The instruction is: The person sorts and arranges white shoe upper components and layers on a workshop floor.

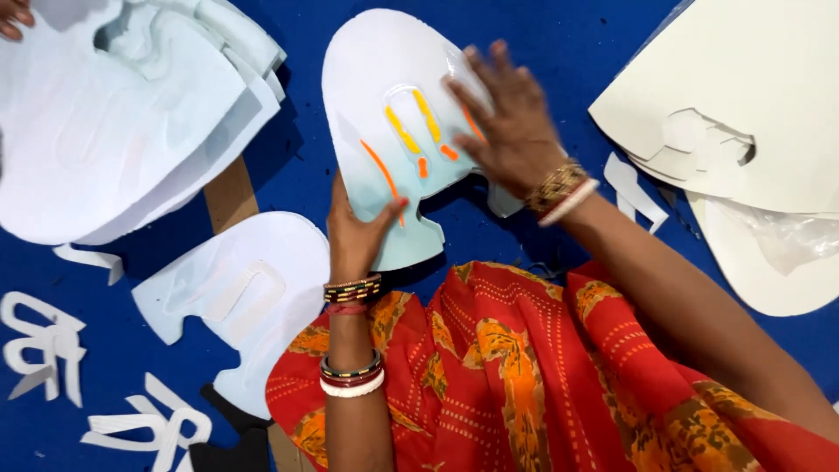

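Observation:
A white hand-shaped cutout (384,79) with orange and yellow strips on it lies on the blue cloth (542,26) in front of me. My left hand (357,229) pinches its lower edge, thumb on top near an orange strip. My right hand (511,118) presses flat on the cutout's right side, fingers spread over the strips. Both wrists wear bangles. My red and orange patterned clothing (524,367) fills the bottom of the view.
A stack of white cutouts (114,114) lies upper left, another single one (245,288) lower left. Cream cutouts (743,105) are stacked at right with clear plastic (795,232). White paper letter scraps (44,345) lie bottom left. Another person's fingers (13,17) show at the top left corner.

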